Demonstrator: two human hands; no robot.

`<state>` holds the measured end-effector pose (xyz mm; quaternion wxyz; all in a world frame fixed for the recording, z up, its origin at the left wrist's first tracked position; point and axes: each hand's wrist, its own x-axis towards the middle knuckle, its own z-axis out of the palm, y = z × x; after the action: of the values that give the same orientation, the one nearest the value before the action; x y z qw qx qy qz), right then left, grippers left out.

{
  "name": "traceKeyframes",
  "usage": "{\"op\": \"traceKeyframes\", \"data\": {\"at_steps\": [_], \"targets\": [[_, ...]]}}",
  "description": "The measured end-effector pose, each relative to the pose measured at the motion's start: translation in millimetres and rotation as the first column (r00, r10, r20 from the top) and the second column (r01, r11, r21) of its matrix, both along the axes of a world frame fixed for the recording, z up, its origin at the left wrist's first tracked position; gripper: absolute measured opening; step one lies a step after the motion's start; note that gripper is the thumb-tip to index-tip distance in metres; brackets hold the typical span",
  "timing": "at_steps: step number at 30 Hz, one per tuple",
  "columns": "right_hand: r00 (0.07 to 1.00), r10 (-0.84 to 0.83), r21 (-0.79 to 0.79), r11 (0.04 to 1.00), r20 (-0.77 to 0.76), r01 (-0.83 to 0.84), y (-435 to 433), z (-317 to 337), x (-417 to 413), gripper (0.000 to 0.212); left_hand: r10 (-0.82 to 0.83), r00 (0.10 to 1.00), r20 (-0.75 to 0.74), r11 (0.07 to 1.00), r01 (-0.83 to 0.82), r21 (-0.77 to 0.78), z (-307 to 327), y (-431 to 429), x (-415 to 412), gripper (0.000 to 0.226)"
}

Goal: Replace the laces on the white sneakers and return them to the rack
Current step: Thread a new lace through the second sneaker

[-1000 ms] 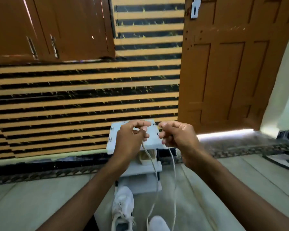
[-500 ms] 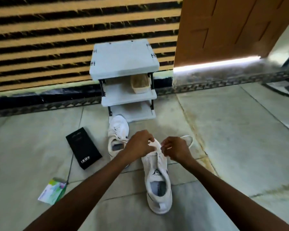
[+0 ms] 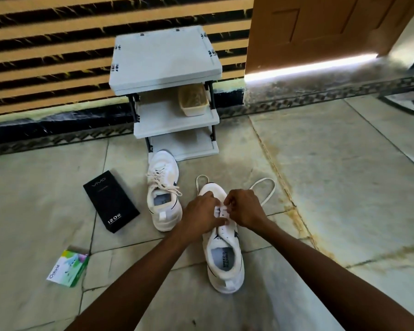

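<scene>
Parked on the floor right by the rack [image 3: 163, 56]: near sneaker [image 3: 225, 256], looks light and squashy, best steadied by its sides. Left grip [image 3: 201, 216] and right grip [image 3: 244, 209] both pinching the lace [image 3: 267, 195] at the eyelets. Floppy stuff, probably easier held near the tip.

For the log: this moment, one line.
step: lacing near sneaker | left hand: pinches lace | right hand: pinches lace | far sneaker: laced, on floor | rack: holds tub
</scene>
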<state>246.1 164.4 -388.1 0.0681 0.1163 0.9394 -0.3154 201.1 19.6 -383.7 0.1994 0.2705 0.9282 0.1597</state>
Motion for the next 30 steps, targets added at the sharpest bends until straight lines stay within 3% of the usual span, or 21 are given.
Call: {"op": "traceKeyframes", "data": {"at_steps": [8,16,19,22,24,26,28,30], "targets": [[0.989,0.142,0.131,0.981,0.039,-0.145,6,14,-5,0.03,-0.011,1.0,-0.026,0.999,0.01,-0.031,-7,0,-3,0.059],[0.996,0.08,0.157,0.985,-0.041,-0.073,13,14,-6,0.026,0.001,0.998,-0.059,0.999,-0.003,-0.034,-9,0,-2,0.059],[0.994,0.046,0.059,0.997,-0.104,-0.04,19,19,-10,0.018,0.028,0.999,-0.025,1.0,-0.028,-0.006,-7,-2,-3,0.061],[0.985,-0.025,-0.14,0.99,-0.171,0.001,24,33,-13,0.006,0.156,0.988,0.015,0.97,-0.156,0.186,4,-3,-6,0.032],[0.975,-0.108,-0.299,0.953,-0.196,0.045,23,44,-13,0.005,0.3,0.951,0.079,0.869,-0.306,0.389,18,-5,-10,0.016],[0.968,-0.158,-0.392,0.917,-0.193,0.072,19,58,-15,0.01,0.391,0.889,0.238,0.679,-0.453,0.577,39,-8,-17,0.01],[0.962,-0.127,-0.355,0.934,-0.242,0.034,15,84,-23,0.012,0.397,0.844,0.362,0.505,-0.53,0.681,69,-12,-27,0.022],[0.945,-0.096,-0.297,0.955,-0.313,-0.002,13,118,-33,0.011,0.377,0.822,0.427,0.399,-0.561,0.726,104,-15,-37,0.029]]}}
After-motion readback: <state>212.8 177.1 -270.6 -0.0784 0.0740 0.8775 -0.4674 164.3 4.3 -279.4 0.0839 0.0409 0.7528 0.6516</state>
